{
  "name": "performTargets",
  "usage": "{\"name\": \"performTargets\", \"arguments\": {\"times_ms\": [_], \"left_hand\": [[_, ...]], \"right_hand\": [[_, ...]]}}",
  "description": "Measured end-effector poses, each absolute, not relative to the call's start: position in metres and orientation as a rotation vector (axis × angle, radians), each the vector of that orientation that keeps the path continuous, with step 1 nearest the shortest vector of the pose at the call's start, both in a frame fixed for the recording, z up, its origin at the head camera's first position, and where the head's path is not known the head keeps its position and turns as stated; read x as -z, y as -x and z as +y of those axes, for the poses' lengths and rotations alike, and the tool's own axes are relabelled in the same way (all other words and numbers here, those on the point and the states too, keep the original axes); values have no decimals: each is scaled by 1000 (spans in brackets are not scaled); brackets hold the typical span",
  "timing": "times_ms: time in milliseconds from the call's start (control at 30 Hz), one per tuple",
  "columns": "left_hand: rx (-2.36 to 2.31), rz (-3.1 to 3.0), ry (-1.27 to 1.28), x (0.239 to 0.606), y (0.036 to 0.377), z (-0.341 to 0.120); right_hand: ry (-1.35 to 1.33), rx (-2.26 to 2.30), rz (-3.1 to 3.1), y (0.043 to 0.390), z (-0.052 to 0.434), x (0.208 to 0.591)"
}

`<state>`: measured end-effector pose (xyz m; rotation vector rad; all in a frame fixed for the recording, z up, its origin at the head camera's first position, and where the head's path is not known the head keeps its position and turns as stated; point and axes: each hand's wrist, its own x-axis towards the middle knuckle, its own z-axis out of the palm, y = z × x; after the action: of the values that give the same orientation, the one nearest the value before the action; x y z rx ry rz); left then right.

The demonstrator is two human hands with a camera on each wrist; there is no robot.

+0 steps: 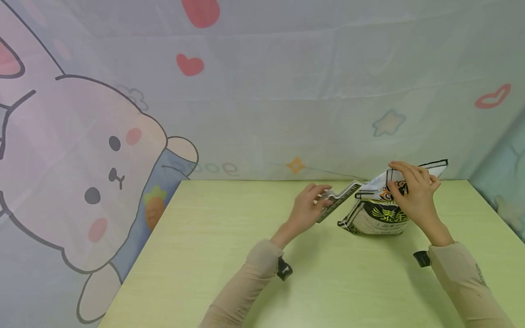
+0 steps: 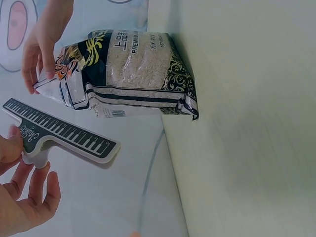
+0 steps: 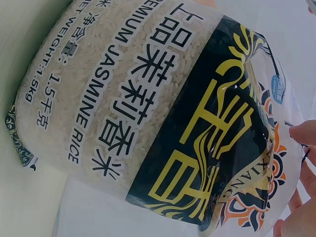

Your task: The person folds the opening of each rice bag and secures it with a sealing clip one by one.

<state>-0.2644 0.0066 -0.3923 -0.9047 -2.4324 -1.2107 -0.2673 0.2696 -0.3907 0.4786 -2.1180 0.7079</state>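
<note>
Clip slants up toward rice bag, pinched by left-hand fingers; right fingers pinch bag top.

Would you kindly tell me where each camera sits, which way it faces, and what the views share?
Head: worn on the head, looking forward and down at the table; both forearms, the left hand holding a bag clip, the right hand gripping the rice bag top.
Left wrist: looks past that hand's fingers at the clip and bag.
Right wrist: close on the bag's label; only fingertips show.
Shared: the jasmine rice bag appears in all three.
</note>
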Motion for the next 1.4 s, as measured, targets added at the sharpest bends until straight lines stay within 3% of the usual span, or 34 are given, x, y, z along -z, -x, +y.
{"name": "performTargets", "arguments": {"times_ms": [1400], "left_hand": [[1144,-2614,755,398,292,30]], "right_hand": [[-480,-718,-2120,268,266,392]]}}
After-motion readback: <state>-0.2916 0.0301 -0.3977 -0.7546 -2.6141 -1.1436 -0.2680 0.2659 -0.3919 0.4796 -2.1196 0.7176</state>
